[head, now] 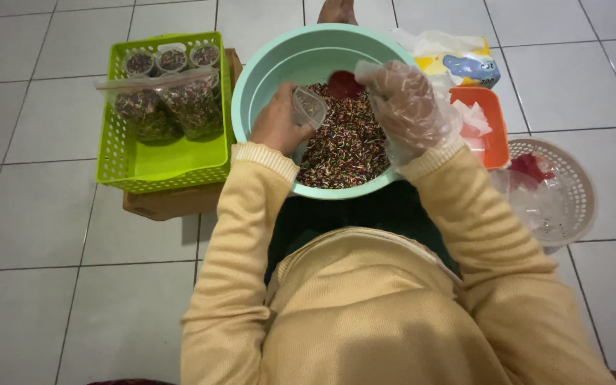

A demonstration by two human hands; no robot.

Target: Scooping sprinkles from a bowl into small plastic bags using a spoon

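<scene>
Head view: my left hand (277, 122) has its fingers wrapped around a small clear plastic bag (309, 107), held over the pale green round plastic basin (265, 68) of mixed dark sprinkles (347, 146). My right hand (404, 103), in a clear plastic glove, has fingers curled on a red scoop (343, 84) just beside the bag mouth. Left of my fingers, a lime green plastic basket (119, 160) holds filled bags. Right of them, an orange tray (497, 139) and white round basket (578, 178) sit on the floor.

Filling a small cup over a basin of sprinkles
Left hand (277, 122) holds a clear cup (309, 107); gloved right hand (402, 103) holds a red scoop (343, 85) above the mint basin (272, 64).
</scene>
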